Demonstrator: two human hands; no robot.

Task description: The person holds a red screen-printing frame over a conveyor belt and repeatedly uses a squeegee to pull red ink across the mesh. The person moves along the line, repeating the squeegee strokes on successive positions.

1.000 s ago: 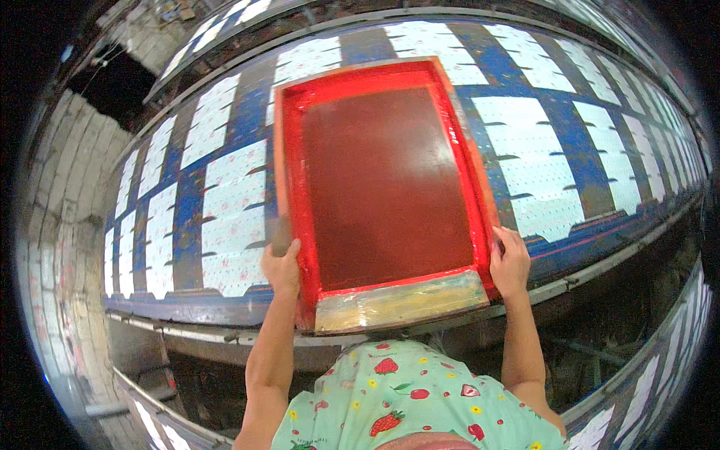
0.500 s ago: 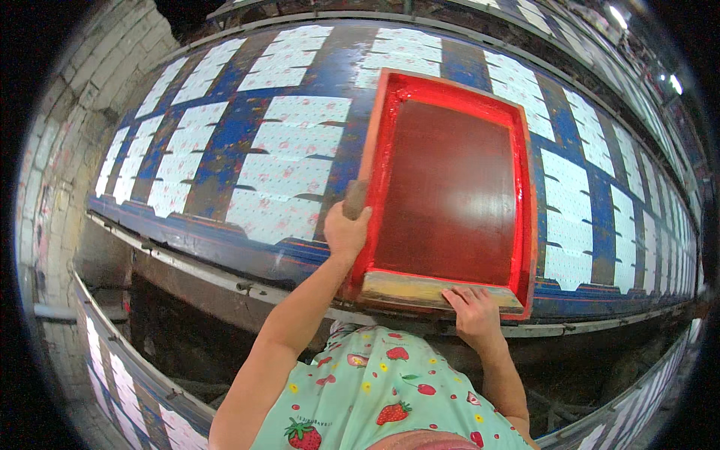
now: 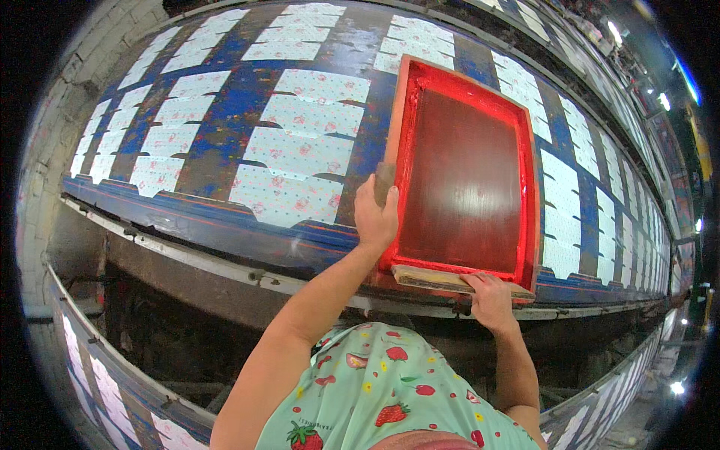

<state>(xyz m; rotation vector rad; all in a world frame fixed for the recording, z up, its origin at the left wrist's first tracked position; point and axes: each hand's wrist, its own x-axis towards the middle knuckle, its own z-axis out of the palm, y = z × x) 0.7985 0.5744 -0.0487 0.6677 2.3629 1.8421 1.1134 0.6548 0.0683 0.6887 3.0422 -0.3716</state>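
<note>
Screen-printing frame (image 3: 465, 180) is held in both hands over the long table (image 3: 208, 154), between columns of pale panels (image 3: 298, 154). Closed round its left rail, the left hand (image 3: 375, 212) grips beside a dull brown block (image 3: 385, 180); the right hand (image 3: 491, 298) curls its fingers over the tan, worn near ledge (image 3: 427, 279), its underside out of sight. Glossy, uneven red coating lines the rectangular rim around a smooth, maroon mesh with a whitish sheen. Its long axis runs away from the torso, a short end facing the strawberry-print top (image 3: 397, 390). Scuffed blue and brown patches mark the table; the panels are notched, dotted and flowered, cloth or paper being indistinguishable. The frame hides the surface beneath; contact there cannot be judged.
</note>
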